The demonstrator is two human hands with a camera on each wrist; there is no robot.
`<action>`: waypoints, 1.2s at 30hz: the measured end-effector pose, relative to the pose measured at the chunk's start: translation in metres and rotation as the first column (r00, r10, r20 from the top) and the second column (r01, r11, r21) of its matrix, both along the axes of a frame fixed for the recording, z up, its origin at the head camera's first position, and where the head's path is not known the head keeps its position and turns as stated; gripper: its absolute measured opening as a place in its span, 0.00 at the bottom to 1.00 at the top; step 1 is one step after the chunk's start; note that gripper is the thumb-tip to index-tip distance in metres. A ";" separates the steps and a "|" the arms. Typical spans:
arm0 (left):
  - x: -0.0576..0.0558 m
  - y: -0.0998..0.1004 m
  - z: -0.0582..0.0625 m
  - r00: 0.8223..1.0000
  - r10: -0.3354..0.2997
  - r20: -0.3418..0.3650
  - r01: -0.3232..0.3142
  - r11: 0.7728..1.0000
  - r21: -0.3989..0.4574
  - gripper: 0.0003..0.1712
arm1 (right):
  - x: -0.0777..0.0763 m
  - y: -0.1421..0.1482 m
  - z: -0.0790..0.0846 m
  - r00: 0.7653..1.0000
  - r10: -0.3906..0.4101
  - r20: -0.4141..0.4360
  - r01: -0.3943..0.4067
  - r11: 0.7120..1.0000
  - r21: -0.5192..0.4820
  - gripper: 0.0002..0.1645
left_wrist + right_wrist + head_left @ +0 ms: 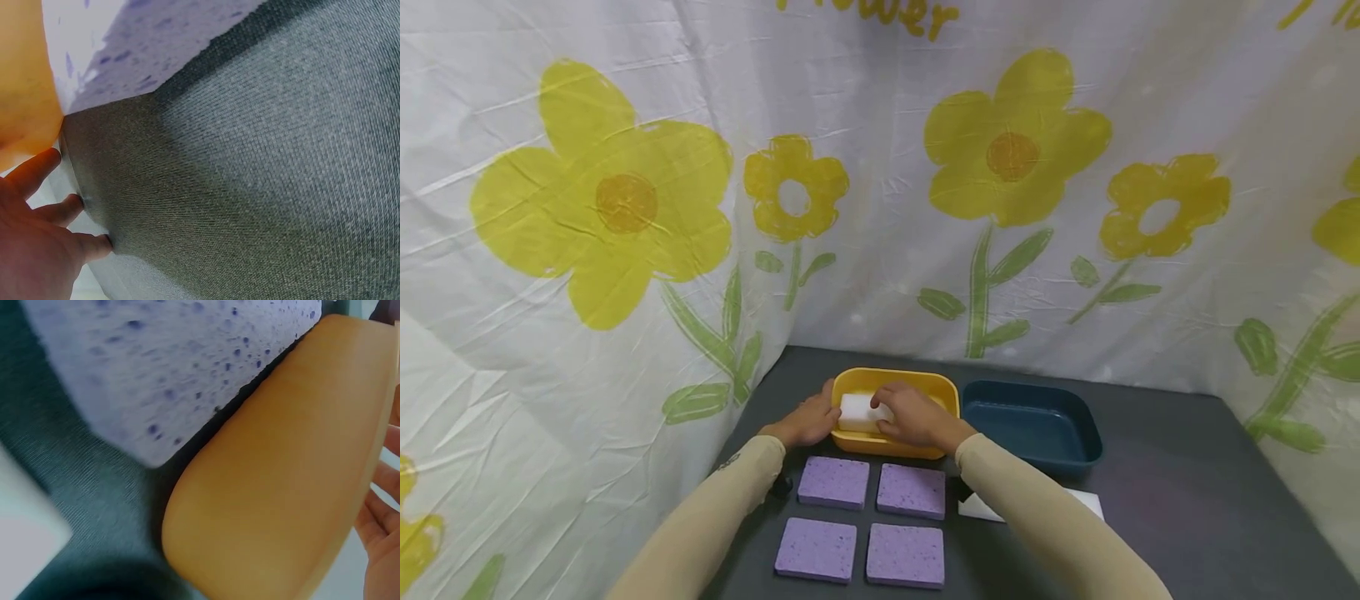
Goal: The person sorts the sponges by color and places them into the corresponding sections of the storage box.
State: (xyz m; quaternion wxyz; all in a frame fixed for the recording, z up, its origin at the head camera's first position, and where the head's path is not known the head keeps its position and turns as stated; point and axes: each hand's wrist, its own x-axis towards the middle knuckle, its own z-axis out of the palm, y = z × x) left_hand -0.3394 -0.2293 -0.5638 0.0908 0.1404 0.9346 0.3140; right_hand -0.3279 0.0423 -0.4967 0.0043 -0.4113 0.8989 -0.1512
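Observation:
A white sponge-like block (856, 412) lies inside the yellow bin (895, 448), toward its left end. My right hand (913, 414) reaches into the bin and holds the block's right part between bent fingers and thumb, covering that end. At the bin's left wall, my left hand (811, 418) rests against the outside with its thumb by the rim. The left wrist view shows that hand's fingers (62, 212) spread and fairly straight beside the yellow wall. In front of the bin lie several purple speckled sponges (833, 482) in two rows.
A dark blue bin (1030, 462) stands right beside the yellow one. Flat white pieces (1086, 502) lie partly hidden under the right forearm. Behind the dark table (1180, 492) hangs a white curtain (880, 292) with yellow flowers.

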 end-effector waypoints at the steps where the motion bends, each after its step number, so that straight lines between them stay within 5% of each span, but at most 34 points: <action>1: 0.002 0.001 0.004 1.000 0.001 0.005 -0.001 1.000 0.005 0.40 | 0.002 0.003 0.001 1.000 0.007 -0.011 -0.007 1.000 0.003 0.17; 3: 0.009 0.004 0.013 1.000 0.007 0.023 -0.008 1.000 0.027 0.41 | 0.005 0.007 0.003 1.000 0.018 -0.013 -0.018 1.000 0.002 0.17; 7: 0.006 0.002 0.007 1.000 0.000 0.008 0.000 1.000 0.021 0.40 | 0.013 0.015 0.008 1.000 0.030 -0.007 -0.030 1.000 0.008 0.17; 15: -0.014 -0.006 -0.025 1.000 -0.007 -0.026 0.007 1.000 -0.005 0.40 | 0.032 0.029 0.020 0.997 0.078 -0.029 -0.078 0.997 -0.006 0.17; 18: -0.012 -0.006 -0.021 1.000 -0.012 -0.024 0.012 1.000 -0.004 0.40 | 0.042 0.038 0.027 0.992 0.120 -0.037 -0.121 0.992 -0.027 0.17; 24: 0.002 -0.001 0.004 1.000 -0.024 -0.015 0.024 0.999 0.028 0.39 | 0.060 0.059 0.037 0.994 0.107 -0.011 -0.108 0.993 -0.046 0.17; 32: 0.001 -0.001 0.004 1.000 -0.016 0.010 0.015 1.000 0.028 0.39 | 0.081 0.093 0.035 0.997 0.083 -0.008 -0.083 0.996 -0.031 0.17; 36: -0.010 -0.005 -0.012 1.000 -0.027 -0.015 0.027 1.000 -0.007 0.39 | 0.091 0.110 0.032 0.999 0.049 0.015 -0.048 0.998 -0.040 0.17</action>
